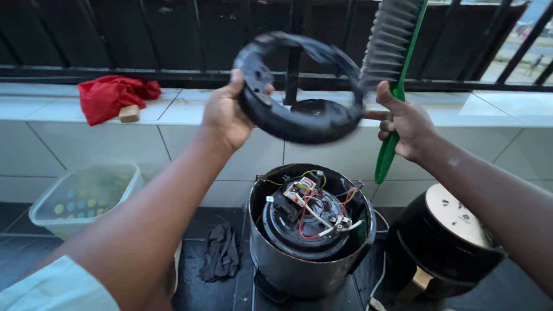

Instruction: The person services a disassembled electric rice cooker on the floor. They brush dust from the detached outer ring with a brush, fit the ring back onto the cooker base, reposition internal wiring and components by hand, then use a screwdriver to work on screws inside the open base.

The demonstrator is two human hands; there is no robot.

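My left hand [226, 118] grips the left side of a black ring-shaped plastic cover [299, 124], held up in the air and blurred. My right hand [406, 124] holds a green-handled brush [394, 55] with grey bristles pointing up, its thumb touching the ring's right edge. Below them on the dark floor stands an opened round black appliance [311, 230], with a circuit board, red, yellow and white wires showing on top.
A second black appliance body with a cream base [446, 236] lies at the right. A dark rag [220, 253] is on the floor, a clear plastic tub [86, 196] at left, and a red cloth [112, 95] on the white tiled ledge below black railings.
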